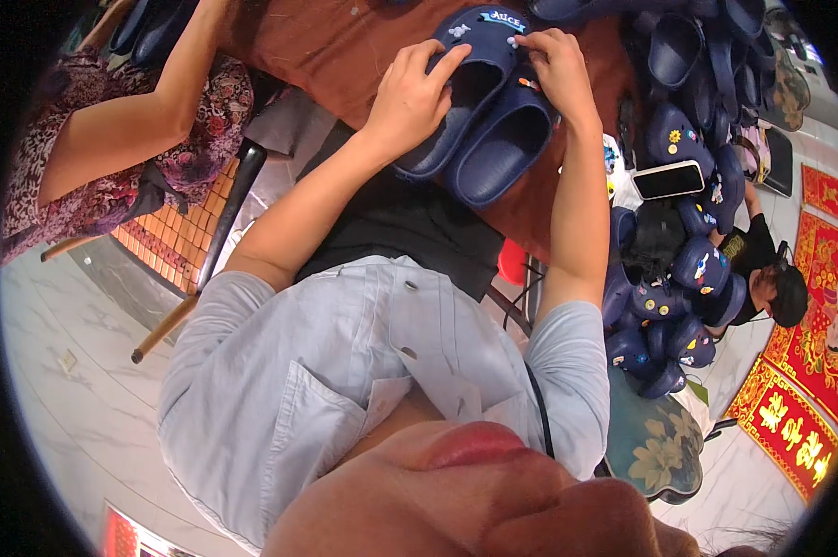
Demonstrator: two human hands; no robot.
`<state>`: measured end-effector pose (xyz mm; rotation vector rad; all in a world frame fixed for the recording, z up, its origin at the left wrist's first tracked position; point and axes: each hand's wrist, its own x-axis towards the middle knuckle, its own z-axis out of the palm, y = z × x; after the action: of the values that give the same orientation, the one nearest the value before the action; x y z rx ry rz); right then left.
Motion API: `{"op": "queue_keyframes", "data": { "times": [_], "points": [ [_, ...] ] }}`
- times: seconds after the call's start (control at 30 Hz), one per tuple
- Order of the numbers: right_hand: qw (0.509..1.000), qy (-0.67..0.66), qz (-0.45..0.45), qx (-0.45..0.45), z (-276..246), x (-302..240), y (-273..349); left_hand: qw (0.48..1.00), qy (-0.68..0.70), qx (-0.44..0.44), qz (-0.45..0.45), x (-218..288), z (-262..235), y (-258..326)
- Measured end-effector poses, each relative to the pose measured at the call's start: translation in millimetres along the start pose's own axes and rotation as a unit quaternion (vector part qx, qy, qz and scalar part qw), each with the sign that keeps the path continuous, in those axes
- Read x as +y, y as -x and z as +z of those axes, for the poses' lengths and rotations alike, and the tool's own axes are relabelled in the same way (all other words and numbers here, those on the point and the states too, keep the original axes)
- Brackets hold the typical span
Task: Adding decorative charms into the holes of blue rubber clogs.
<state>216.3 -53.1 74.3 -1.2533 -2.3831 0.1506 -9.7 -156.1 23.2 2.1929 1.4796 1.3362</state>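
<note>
A pair of navy foam clogs lies on the brown-covered table. My left hand (411, 97) grips the left clog (482, 45) by the side of its upper, fingers curled around the opening's edge. At that clog's toe, my right hand (560, 74) is closed, its fingertips on a small pale shoe charm (513, 42). A light-blue name charm (502, 19) and a white figure charm (459, 32) also sit on the toe. Close against it is the right clog (502, 144), bearing a small orange-and-white charm (528, 84) below my right hand. My fingers partly hide both uppers.
Many navy clogs (676, 51) are heaped on the right, several with charms. A white-screened phone (668, 180) lies among them. On the left, a person's arm (126, 153) reaches toward the table beside a slatted chair (182, 223). Another person (762, 269) is beyond the heap.
</note>
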Motion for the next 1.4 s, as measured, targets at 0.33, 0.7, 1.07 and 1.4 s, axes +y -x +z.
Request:
{"op": "queue_keyframes", "data": {
  "times": [0.33, 0.7, 1.07, 1.4],
  "points": [
    [0.996, 0.083, 0.002, -0.032, 4, -11, 3, 1.000, 0.008, -0.007, -0.010, -1, -1, -2],
    [0.994, 0.035, 0.053, 0.094, -11, 2, 23, 1.000, -0.006, -0.005, 0.014, 1, 1, 0],
    [0.897, -0.040, 0.361, 0.253, -76, 50, 191, 1.000, -0.001, -0.013, 0.024, -3, -3, -3],
    [0.908, 0.075, 0.363, 0.195, -52, 59, 235, 0.999, -0.023, -0.020, 0.042, -1, -3, -5]
  ]
}}
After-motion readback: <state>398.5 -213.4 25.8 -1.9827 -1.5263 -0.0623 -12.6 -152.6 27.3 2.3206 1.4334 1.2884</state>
